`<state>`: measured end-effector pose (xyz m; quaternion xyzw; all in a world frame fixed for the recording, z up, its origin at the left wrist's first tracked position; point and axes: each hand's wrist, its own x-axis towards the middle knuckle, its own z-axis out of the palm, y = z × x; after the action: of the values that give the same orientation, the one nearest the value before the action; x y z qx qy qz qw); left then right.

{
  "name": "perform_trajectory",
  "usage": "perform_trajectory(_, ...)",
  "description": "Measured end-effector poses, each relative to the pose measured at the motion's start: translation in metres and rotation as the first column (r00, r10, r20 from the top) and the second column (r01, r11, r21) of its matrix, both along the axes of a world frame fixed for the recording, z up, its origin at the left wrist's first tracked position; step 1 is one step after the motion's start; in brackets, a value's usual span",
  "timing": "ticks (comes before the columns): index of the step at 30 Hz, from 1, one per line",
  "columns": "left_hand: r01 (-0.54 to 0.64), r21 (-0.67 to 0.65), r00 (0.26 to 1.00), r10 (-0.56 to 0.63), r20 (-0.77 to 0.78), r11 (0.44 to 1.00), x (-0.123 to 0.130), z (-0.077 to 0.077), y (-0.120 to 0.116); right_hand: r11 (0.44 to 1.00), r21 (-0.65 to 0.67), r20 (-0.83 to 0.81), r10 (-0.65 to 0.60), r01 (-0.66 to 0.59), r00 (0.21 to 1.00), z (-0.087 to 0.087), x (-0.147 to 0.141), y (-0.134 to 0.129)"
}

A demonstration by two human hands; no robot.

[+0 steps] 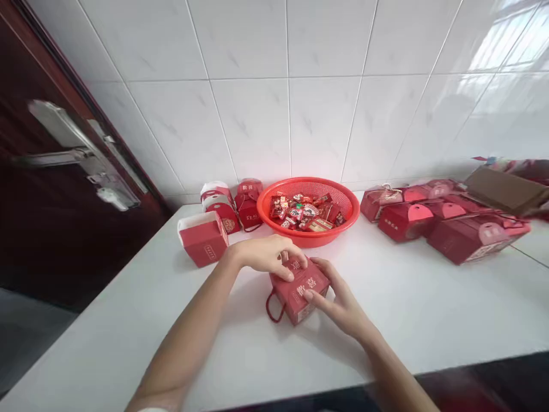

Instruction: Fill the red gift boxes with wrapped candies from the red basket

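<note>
Our left hand (pixel 263 256) and right hand (pixel 338 300) have their fingers closed around a small red cardboard gift box (pixel 298 294) on the white tabletop (pixel 420 315).

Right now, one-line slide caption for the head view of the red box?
Left hand and right hand hold a red cardboard gift box near a round orange-red plastic basket of wrapped sweets.
</note>
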<state>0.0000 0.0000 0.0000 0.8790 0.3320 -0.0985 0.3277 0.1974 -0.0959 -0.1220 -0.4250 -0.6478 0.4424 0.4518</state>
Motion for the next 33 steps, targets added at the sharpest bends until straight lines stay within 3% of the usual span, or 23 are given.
perform_trajectory(22,-0.022,0.066,0.999,0.025,-0.038,0.998,0.0057,0.0024,-0.0058,0.999,-0.039,-0.018,-0.021,0.02,1.0,-0.0035,-0.0005,-0.0035)
perform_trajectory(33,0.017,0.06,1.0,-0.017,-0.007,0.998,0.0004,0.0035,-0.0066,0.999,-0.036,-0.01,-0.014,0.014,1.0,0.0004,-0.0004,-0.0045)
